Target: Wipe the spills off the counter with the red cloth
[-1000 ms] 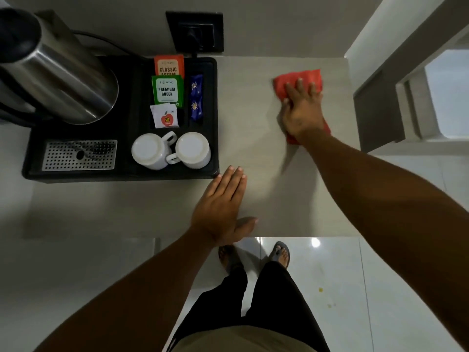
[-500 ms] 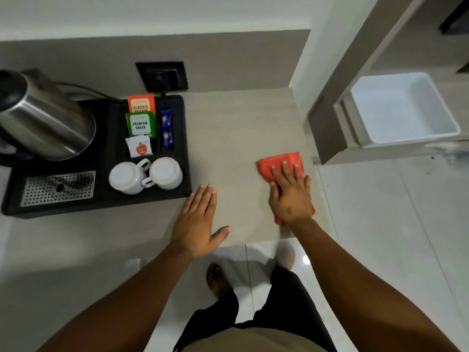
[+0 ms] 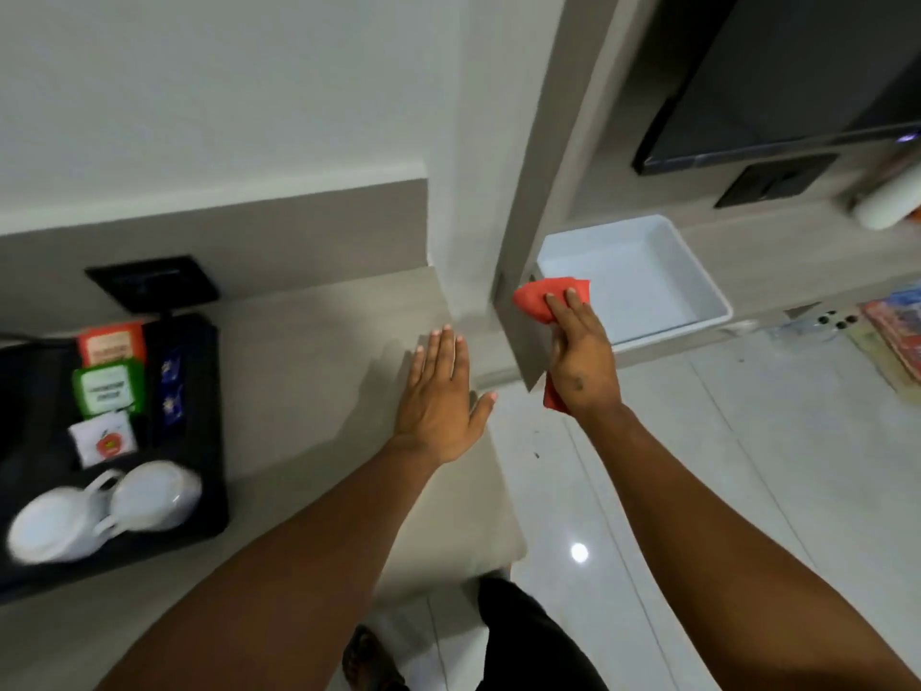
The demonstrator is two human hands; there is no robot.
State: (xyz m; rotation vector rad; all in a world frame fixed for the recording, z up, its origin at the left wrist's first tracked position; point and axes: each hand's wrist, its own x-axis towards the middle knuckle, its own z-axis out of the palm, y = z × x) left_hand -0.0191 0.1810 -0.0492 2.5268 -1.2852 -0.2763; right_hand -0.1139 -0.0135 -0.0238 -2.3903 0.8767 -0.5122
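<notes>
While the left hand (image 3: 438,406) lies flat, palm down, fingers spread and holding nothing, on the desk (image 3: 319,371) to the right of the black tray (image 3: 199,491), the right hand (image 3: 580,361) has the red cloth (image 3: 540,299) bunched under its fingers (image 3: 563,304), which are curled onto it. The cloth is off the desk, out past its right edge, over the floor and near the grey panel (image 3: 518,311) (whether it touches the panel I cannot tell). One end sticks out beyond the fingertips, the other hangs below the wrist, so its long axis runs along the hand. Any further wiping means bringing the cloth back left onto the desk; the right hand already has it. No spill shows on the desk surface.
</notes>
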